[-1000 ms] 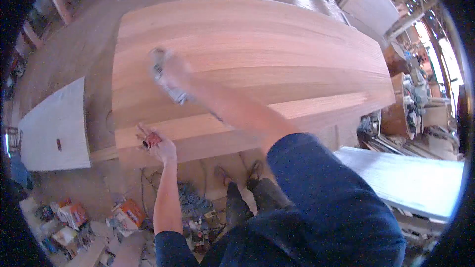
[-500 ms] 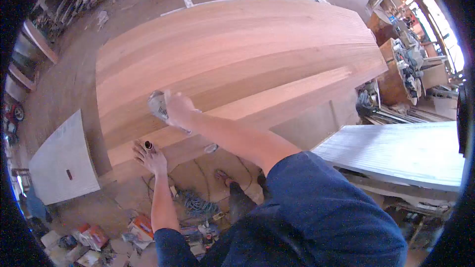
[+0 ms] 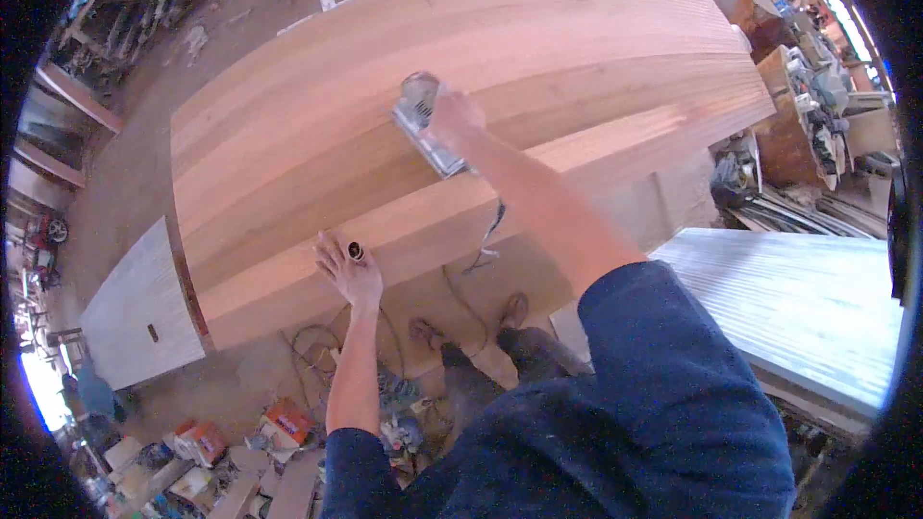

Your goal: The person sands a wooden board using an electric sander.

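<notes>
A large wooden panel (image 3: 317, 139) with banded grain spreads out in front of me. My right hand (image 3: 454, 120), slightly blurred, is closed around the top of an electric sander (image 3: 415, 106), whose flat pad rests on the panel's middle. A dark cord (image 3: 494, 226) hangs from the sander's side over the near edge. Close to that edge, my left hand (image 3: 351, 269) lies on the wood with fingers spread. A small dark round thing (image 3: 356, 251) shows at its thumb side; I cannot make out its kind.
A pale board (image 3: 139, 312) with a small slot stands at the left. On my right lies a white ribbed panel (image 3: 788, 298). Boxes and scraps (image 3: 197, 447) clutter the floor at lower left, and cables (image 3: 312, 341) trail near my feet. Wooden crates (image 3: 793, 120) with tools stand far right.
My right hand has pushed the sander away from me and to the right across the panel. My left hand has shifted right along the near edge. The view has tilted slightly.
</notes>
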A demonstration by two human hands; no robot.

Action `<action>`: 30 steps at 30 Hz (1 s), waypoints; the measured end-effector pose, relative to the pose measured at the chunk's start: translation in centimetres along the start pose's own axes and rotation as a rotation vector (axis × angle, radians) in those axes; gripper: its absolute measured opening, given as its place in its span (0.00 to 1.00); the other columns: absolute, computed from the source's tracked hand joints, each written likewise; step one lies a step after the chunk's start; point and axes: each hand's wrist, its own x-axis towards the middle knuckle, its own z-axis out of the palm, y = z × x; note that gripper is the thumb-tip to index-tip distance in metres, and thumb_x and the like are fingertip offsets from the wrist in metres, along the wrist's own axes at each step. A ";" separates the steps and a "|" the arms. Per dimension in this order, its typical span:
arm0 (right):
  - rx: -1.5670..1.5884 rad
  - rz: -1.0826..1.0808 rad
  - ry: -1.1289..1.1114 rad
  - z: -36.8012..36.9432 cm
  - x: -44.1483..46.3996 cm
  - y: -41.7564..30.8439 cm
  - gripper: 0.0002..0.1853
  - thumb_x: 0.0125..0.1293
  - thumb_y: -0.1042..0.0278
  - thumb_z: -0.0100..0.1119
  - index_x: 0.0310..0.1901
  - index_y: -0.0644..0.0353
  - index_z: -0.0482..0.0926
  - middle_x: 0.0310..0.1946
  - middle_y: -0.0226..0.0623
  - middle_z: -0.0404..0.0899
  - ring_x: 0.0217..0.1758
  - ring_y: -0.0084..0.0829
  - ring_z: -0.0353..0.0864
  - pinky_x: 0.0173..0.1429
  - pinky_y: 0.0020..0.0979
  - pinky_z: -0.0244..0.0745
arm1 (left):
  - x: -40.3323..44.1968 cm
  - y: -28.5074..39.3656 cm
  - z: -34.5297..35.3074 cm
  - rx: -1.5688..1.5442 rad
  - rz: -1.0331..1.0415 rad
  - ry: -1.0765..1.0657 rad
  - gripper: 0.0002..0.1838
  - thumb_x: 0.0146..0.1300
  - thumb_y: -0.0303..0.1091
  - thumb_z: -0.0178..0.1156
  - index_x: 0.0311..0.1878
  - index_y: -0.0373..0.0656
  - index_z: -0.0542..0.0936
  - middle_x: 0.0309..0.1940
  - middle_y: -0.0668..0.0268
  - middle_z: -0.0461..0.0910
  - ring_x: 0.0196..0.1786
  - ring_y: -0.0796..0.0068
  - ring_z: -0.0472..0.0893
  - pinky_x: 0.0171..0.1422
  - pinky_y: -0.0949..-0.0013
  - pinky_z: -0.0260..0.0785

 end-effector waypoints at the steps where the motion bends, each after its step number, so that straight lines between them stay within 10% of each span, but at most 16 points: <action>1: -0.010 0.028 0.022 -0.7 0.5 1.8 0.46 0.49 0.45 0.80 0.62 0.64 0.67 0.53 0.52 0.82 0.58 0.48 0.83 0.60 0.43 0.81 | 0.1 1.6 0.3 -0.018 0.002 0.003 0.35 0.73 0.49 0.48 0.77 0.40 0.61 0.82 0.53 0.48 0.83 0.43 0.44 0.84 0.44 0.32; 23: -0.065 0.299 0.305 -7.9 5.0 42.4 0.42 0.50 0.40 0.72 0.55 0.71 0.77 0.52 0.61 0.81 0.57 0.51 0.82 0.62 0.46 0.76 | 1.1 3.0 6.8 0.146 -0.065 -0.014 0.35 0.76 0.49 0.43 0.80 0.42 0.55 0.83 0.58 0.46 0.83 0.49 0.44 0.85 0.46 0.31; 25: -0.002 0.291 0.262 -8.1 3.9 42.2 0.48 0.51 0.39 0.72 0.64 0.71 0.71 0.59 0.62 0.77 0.65 0.54 0.77 0.70 0.45 0.70 | 1.0 2.4 7.0 0.146 -0.060 -0.011 0.35 0.76 0.49 0.44 0.80 0.42 0.55 0.83 0.58 0.46 0.83 0.48 0.45 0.85 0.45 0.31; 30: -0.246 0.243 0.213 -5.5 0.3 37.6 0.46 0.49 0.34 0.73 0.50 0.79 0.77 0.42 0.61 0.83 0.49 0.54 0.85 0.53 0.47 0.81 | 1.6 1.2 7.2 0.195 -0.052 -0.007 0.34 0.76 0.47 0.44 0.79 0.41 0.57 0.83 0.56 0.45 0.83 0.45 0.45 0.84 0.44 0.32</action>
